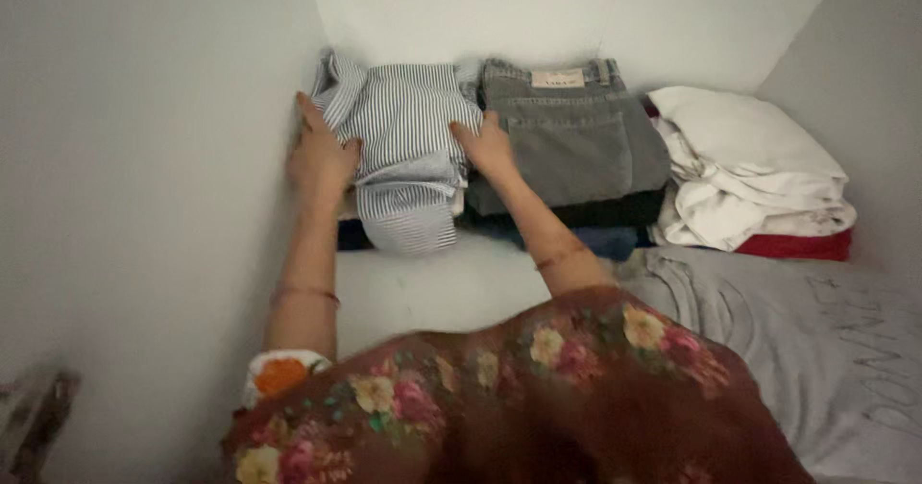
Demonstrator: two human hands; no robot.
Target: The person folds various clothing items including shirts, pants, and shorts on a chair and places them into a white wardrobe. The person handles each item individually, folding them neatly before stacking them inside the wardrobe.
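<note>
Got both hands flat on the striped shirt (408,148) at the far left: left hand (320,157) pressing its left edge, right hand (488,148) on its right side, beside the folded grey jeans (571,133).

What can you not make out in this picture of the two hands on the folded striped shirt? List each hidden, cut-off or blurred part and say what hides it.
- Head view: the clothes under the striped shirt, covered by it.
- The left hand palm and right hand palm, pressed flat on the shirt.
- The stack beneath the grey jeans: only edges show.
- The dark object at the left edge: cut off, blurred.
- The grey printed cloth: cut by the frame.
</note>
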